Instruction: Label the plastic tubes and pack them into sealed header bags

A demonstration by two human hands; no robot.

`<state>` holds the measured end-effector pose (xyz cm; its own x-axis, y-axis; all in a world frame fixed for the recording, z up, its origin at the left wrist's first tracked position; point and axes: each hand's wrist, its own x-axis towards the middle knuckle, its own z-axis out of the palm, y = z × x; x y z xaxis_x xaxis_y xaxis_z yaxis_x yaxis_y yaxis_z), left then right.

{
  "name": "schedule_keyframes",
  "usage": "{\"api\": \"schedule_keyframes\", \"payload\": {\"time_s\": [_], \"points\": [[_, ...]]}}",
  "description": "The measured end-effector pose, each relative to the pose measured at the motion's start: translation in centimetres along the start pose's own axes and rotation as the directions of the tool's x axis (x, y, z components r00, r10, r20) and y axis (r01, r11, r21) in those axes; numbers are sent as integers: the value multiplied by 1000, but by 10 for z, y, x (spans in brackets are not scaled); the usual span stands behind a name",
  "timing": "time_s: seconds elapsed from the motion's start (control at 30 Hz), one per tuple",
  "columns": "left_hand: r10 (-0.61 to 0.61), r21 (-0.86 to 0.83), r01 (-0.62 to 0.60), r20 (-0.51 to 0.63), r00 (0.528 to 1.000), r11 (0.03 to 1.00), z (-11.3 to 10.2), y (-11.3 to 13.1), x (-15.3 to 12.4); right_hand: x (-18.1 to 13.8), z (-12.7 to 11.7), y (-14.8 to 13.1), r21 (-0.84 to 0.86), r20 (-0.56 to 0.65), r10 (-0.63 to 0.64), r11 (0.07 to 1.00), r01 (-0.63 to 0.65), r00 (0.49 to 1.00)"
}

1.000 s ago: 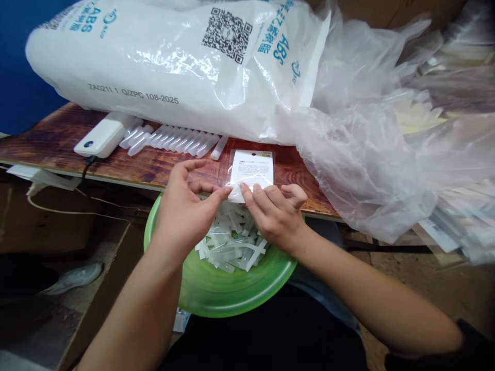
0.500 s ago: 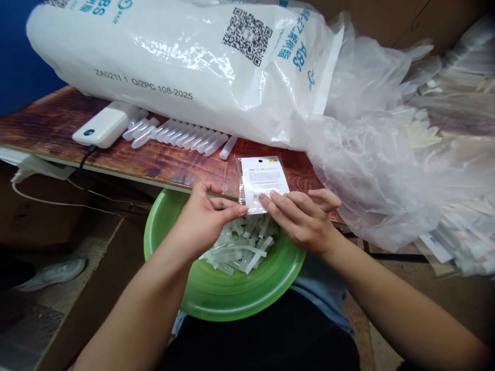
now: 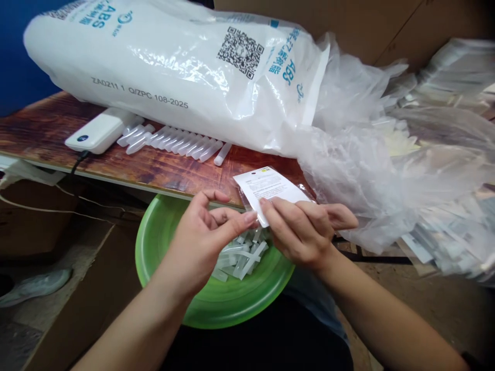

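Observation:
A small clear packet with a white printed card (image 3: 268,189) lies tilted at the front edge of the wooden table (image 3: 154,167). My right hand (image 3: 305,232) grips its near end with curled fingers. My left hand (image 3: 204,239) pinches thumb and forefinger together at the packet's near left corner. Below both hands a green bowl (image 3: 174,288) rests on my lap, holding several translucent plastic strips (image 3: 242,255).
A big white ABS sack (image 3: 174,72) lies across the table's back. A row of clear tubes (image 3: 181,141) and a white power bank (image 3: 96,134) with a cable sit before it. Crumpled clear plastic (image 3: 367,154) and stacked packets (image 3: 448,237) fill the right. Cardboard boxes stand lower left.
The packet has turned, its far end swinging right. Both hands stay at its near end, and the left hand's fingers have curled in more.

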<state>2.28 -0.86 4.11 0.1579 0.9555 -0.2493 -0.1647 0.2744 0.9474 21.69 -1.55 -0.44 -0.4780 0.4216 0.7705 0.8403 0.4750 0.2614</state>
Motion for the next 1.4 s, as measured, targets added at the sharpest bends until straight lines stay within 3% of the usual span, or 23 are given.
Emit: {"api": "schedule_keyframes", "payload": {"time_s": [0.07, 0.1, 0.13, 0.2, 0.23, 0.3, 0.4, 0.5, 0.63, 0.8, 0.93, 1.1, 1.23, 1.33, 1.4], "points": [[225, 185, -208, -73, 972, 960, 2, 13, -9, 9, -14, 4, 6, -68, 72, 997, -72, 995], [363, 326, -317, -88, 928, 891, 3, 21, -13, 13, -21, 4, 49, -92, 132, 991, -128, 987], [498, 476, -411, -66, 865, 777, 4, 28, -15, 18, -28, 4, 125, -100, 208, 973, -195, 973], [667, 695, -528, 92, 739, 489, 6, 40, -16, 28, -40, 2, 344, -71, 383, 876, -337, 921], [698, 739, -564, 181, 693, 369, 6, 45, -16, 31, -44, 0, 460, -31, 468, 791, -403, 883], [732, 757, -612, 282, 621, 228, 7, 52, -15, 36, -51, -4, 651, 92, 596, 570, -501, 798], [770, 725, -669, 332, 545, 161, 7, 55, -15, 37, -58, -8, 772, 352, 634, 219, -597, 688], [722, 694, -691, 370, 584, 202, 6, 53, -20, 34, -62, -8, 751, 554, 569, -26, -660, 608], [669, 743, -631, 353, 654, 225, 9, 48, -25, 32, -63, -5, 708, 670, 481, -182, -683, 566], [702, 762, -616, 326, 633, 201, 16, 41, -20, 34, -64, 4, 624, 781, 376, -432, -651, 499], [736, 767, -615, 307, 603, 183, 21, 36, -17, 36, -64, 18, 540, 841, 283, -466, -700, 460], [612, 783, -537, 265, 745, 314, 24, 36, -17, 42, -61, 33, 524, 851, 194, -377, -764, 488], [556, 762, -505, 233, 798, 406, 25, 32, -16, 45, -58, 37, 547, 837, 199, -306, -779, 509], [572, 760, -542, 280, 771, 359, 26, 30, -17, 47, -58, 38, 573, 817, 209, -182, -799, 538], [579, 761, -572, 328, 746, 306, 24, 33, -18, 50, -61, 38, 615, 773, 230, -47, -787, 591]]}}
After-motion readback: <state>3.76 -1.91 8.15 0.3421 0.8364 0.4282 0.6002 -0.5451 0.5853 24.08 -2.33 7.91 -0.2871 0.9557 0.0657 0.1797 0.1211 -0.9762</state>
